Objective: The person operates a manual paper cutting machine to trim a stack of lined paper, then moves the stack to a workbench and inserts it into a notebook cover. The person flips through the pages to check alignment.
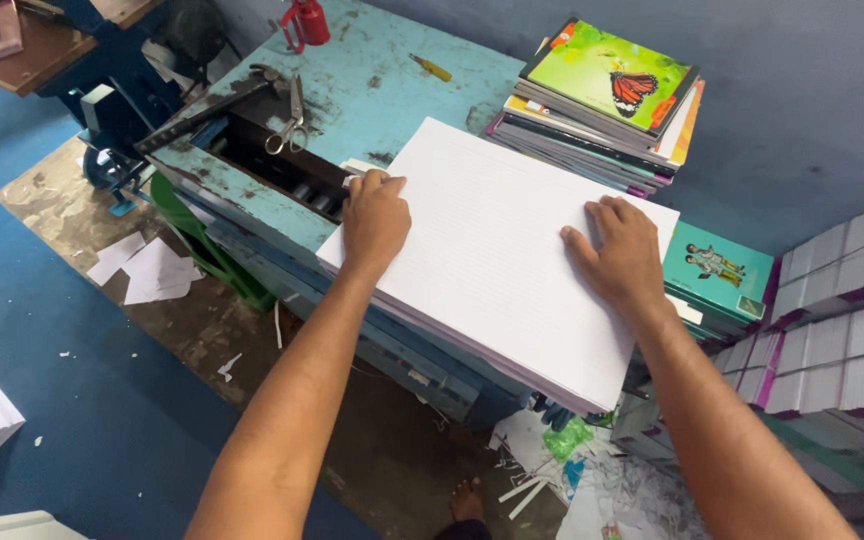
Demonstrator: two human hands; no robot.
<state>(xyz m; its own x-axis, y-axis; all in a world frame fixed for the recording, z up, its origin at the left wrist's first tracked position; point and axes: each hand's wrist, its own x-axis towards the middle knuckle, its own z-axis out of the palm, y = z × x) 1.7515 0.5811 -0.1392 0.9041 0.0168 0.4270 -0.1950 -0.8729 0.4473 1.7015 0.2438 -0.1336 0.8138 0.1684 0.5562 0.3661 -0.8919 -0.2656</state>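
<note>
A thick stack of white ruled paper sheets lies on the worn blue work table, overhanging its near edge. My left hand rests on the stack's left edge, fingers curled over the far corner. My right hand lies flat on the top sheet toward the right side, fingers spread. Neither hand lifts anything.
A pile of notebooks with a butterfly cover sits behind the sheets. Scissors lie by a dark slot in the table. A teal-covered book and bundles of bound paper stand at right. Paper scraps litter the floor; a bare foot shows below.
</note>
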